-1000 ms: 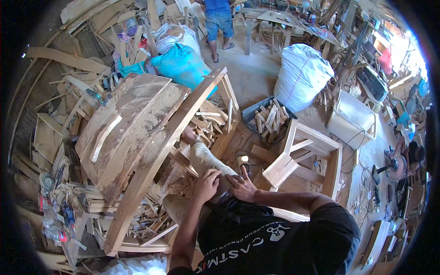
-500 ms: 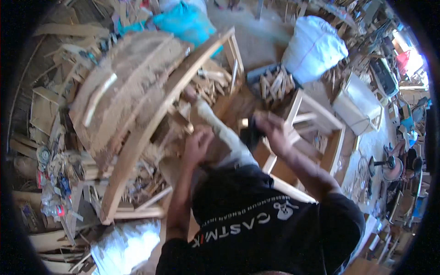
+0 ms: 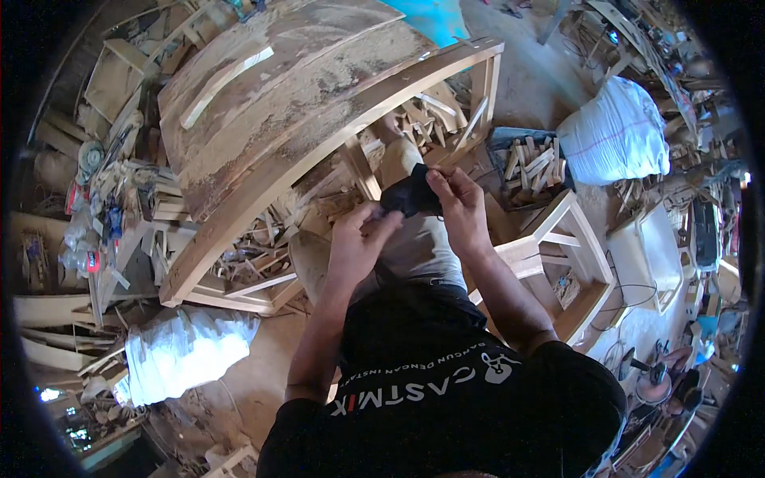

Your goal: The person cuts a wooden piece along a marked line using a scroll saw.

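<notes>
In the head view, the black cloth [image 3: 409,193] is on the person's side of the long wooden beam [image 3: 319,151]. The right hand [image 3: 464,209] pinches one edge. The left hand [image 3: 357,241] is right by the cloth. A soft pinch on both sides should stop it slipping. Left fingertips [image 3: 390,222] are blurry, so I can't tell if they grip; folds hide its full shape.

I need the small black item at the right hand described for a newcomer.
Find the long wooden rail rising toward the upper right. Below its right half, in front of the pale trousers, the right hand pinches a small, crumpled black cloth. Unlike the big black shirt nearer the lower edge, it shows no print.
</notes>
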A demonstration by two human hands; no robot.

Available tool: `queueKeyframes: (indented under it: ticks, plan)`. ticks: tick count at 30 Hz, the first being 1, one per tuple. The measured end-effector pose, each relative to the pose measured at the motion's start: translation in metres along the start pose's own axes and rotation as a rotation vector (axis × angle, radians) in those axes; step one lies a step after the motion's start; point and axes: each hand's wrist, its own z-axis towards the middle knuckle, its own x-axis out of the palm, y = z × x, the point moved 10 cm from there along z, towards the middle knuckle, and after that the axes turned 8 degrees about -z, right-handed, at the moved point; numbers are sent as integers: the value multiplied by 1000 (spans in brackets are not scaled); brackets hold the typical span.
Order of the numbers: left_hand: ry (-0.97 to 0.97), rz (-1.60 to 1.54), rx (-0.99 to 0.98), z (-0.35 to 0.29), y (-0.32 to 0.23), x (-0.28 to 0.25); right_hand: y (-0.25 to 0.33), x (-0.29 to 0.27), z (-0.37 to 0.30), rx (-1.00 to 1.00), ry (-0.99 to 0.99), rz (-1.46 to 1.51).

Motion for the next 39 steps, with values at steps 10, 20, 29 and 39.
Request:
queueKeyframes:
  ticks: [10,20,29,39]
  plan:
    - [-329,102,-57,-5,17,-78,-22,19,13,121,260,-58]
    - [-422,-67,-38,-2,13,-111,-14,9,48,202,222,586]
    - [-629,-900,-12,-6,34,-120,24,13,58,195,418,763]
    - [-281,-1192,-165,-1,69,-81,55,39,43,74,504,327]
